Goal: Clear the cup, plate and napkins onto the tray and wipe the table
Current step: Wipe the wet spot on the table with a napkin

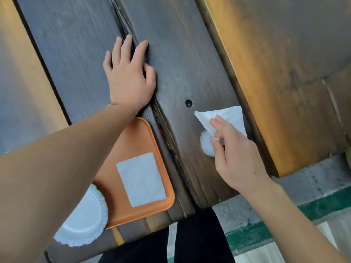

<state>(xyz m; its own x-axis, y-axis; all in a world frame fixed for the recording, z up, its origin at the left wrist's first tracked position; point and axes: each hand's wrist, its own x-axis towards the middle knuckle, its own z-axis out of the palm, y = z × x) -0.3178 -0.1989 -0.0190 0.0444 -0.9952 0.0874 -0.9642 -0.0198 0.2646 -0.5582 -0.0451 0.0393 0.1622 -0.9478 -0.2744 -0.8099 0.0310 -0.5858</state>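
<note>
Lying flat on the dark wooden table [186, 59], toward 11 o'clock of the view, the left hand [130, 80] is being kept with fingers spread and straight, grasping nothing, palm pressed across the crack between two planks. Toward 4 o'clock, a white napkin [230, 116] is being pinched at its near corner by the fingertips of the right hand [237, 154]; the sheet is being held at the table's right edge. Under that hand, a round white object [207, 146], possibly the cup, is being partly hidden, so its identity cannot be told for certain. At 7 o'clock, an orange tray [133, 141] is being crossed by the left forearm; a second folded napkin [141, 179] is lying flat inside it. A white paper plate [83, 223] with a fluted rim is overlapping the tray's near left corner, half covered by the arm.
</note>
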